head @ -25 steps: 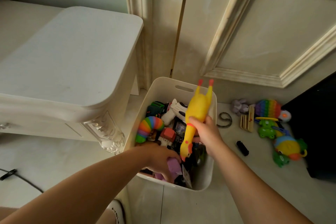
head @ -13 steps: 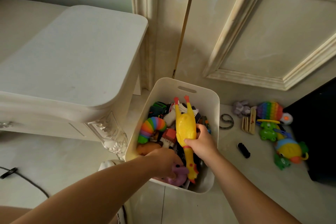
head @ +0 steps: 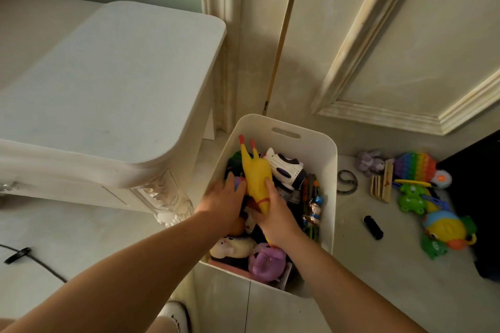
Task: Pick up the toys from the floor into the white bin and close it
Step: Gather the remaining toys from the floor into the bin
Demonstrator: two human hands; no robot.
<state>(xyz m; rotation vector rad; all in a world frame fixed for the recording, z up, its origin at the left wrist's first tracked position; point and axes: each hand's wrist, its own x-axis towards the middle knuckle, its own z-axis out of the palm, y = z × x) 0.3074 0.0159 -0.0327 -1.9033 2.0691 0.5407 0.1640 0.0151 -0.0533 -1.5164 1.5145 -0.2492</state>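
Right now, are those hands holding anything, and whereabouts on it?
The right hand grips the yellow rubber chicken around its lower body, near the neck. The left hand rests among toys, holding nothing visible.

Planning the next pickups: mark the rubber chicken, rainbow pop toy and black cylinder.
rubber chicken (head: pixel 255 174), head view, yellow body.
rainbow pop toy (head: pixel 414 167), head view, striped middle.
black cylinder (head: pixel 373 227), head view, mid-length.

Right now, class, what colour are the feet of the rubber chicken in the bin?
Red, on the yellow rubber chicken; the head view shows it, the only view.
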